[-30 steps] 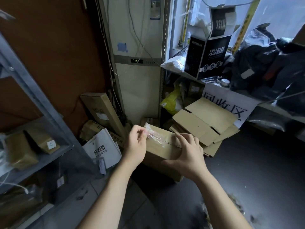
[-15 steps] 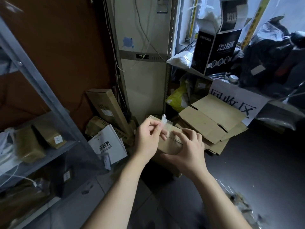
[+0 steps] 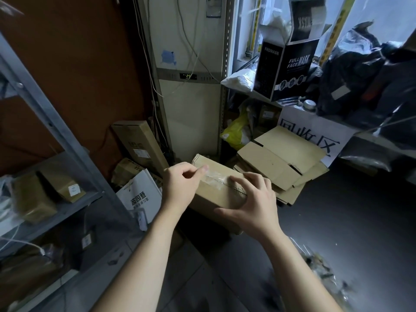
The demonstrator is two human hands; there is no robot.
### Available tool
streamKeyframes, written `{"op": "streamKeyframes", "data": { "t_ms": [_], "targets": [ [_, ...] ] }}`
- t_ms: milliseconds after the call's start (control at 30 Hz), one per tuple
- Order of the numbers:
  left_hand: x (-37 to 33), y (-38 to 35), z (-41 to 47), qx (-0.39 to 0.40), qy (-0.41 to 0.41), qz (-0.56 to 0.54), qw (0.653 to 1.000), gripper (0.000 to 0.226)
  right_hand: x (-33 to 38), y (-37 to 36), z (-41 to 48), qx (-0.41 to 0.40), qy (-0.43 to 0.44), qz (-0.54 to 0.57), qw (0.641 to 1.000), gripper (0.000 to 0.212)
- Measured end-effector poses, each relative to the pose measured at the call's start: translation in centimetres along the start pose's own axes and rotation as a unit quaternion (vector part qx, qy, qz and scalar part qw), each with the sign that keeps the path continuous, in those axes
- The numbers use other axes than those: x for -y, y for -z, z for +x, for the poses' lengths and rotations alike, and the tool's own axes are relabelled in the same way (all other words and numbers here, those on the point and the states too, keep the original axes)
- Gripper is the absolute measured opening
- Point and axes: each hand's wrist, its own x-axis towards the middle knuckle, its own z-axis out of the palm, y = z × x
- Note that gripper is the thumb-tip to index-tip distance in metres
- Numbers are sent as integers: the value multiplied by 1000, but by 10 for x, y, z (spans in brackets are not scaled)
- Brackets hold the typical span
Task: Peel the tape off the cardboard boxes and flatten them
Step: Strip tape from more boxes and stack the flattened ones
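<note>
A brown cardboard box (image 3: 219,194) is held in front of me, its top seam toward the camera. Clear tape (image 3: 213,176) runs along that seam, partly lifted. My left hand (image 3: 180,185) pinches the loose end of the tape at the box's left top edge. My right hand (image 3: 252,203) grips the box's right end, fingers curled over the top and thumb on the near side.
Flattened cardboard boxes (image 3: 279,161) lie stacked on the floor to the right, under a white sign (image 3: 315,134). A metal shelf (image 3: 56,136) with small boxes stands at left. A white paper bag (image 3: 139,194) and a long carton (image 3: 139,145) lean behind. Crumpled tape scraps (image 3: 322,266) lie bottom right.
My left hand lifted a strip of tape up off the box, then came back down to the seam and now pinches the tape low on the top. The box sits lower and flatter.
</note>
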Motion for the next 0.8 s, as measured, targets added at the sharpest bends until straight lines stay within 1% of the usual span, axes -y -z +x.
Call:
{"op": "streamKeyframes", "data": {
  "t_ms": [67,133,167,267,367,433,467,533,633,700,800],
  "targets": [
    [8,2,3,-62,11,2,998,22,-7,2,-3,-5,-19,-13,1000,87],
    [20,14,11,-115,27,-11,993,17,-22,8,-6,-22,-62,-7,998,84],
    [25,20,14,-115,23,-14,993,17,-30,12,-8,-28,-74,-2,997,82],
    [27,24,11,-51,-38,24,998,18,-39,15,-13,-39,-90,12,995,79],
    [27,14,0,-10,-70,61,996,32,-38,10,-15,-61,-99,15,993,78],
    [30,9,-3,-17,-95,74,993,21,-40,9,-16,-63,-101,13,993,78],
    [30,8,-4,-29,-99,77,992,20,-42,9,-18,-62,-102,15,993,79],
    [25,5,-6,-42,-74,52,995,26,-43,11,-21,-62,-99,18,993,81],
    [11,-2,-5,-6,-57,-5,998,22,-43,11,-24,-66,-97,14,993,81],
    [2,-6,-6,16,-16,-81,996,16,-44,12,-24,-69,-102,15,992,80],
    [-7,-10,-7,16,40,-188,981,10,-43,13,-24,-73,-106,19,991,78]
  ]
}}
